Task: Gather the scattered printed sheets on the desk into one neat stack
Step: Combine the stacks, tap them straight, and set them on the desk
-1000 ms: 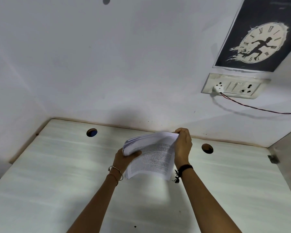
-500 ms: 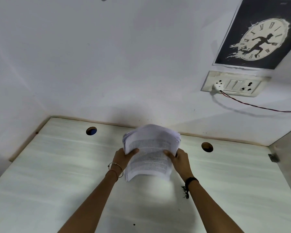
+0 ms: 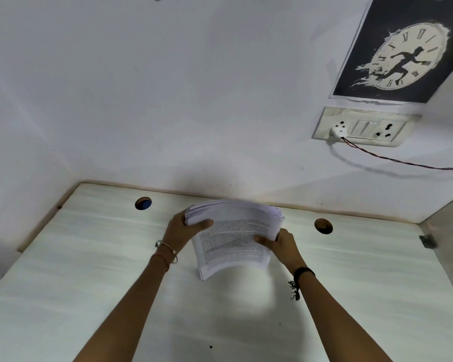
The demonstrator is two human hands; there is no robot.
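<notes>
White wall [image 3: 168, 100] stood behind a pale desk [image 3: 63, 296]. A clock poster [image 3: 403, 48] hung upper right, above a switchboard [image 3: 364, 126]. The stack of printed sheets [image 3: 233, 241] was held tilted over the desk near its back edge, bowed. The left hand [image 3: 181, 231] gripped its left side with the thumb on the top page, and the right hand [image 3: 283, 246] gripped its right side. A cable hole [image 3: 143, 203] lay to the left.

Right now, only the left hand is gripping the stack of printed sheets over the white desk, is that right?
Not quite. The head view shows both hands gripping it: the left hand holds the left edge of the stack of printed sheets, and the right hand holds its right edge, over the white desk.
</notes>
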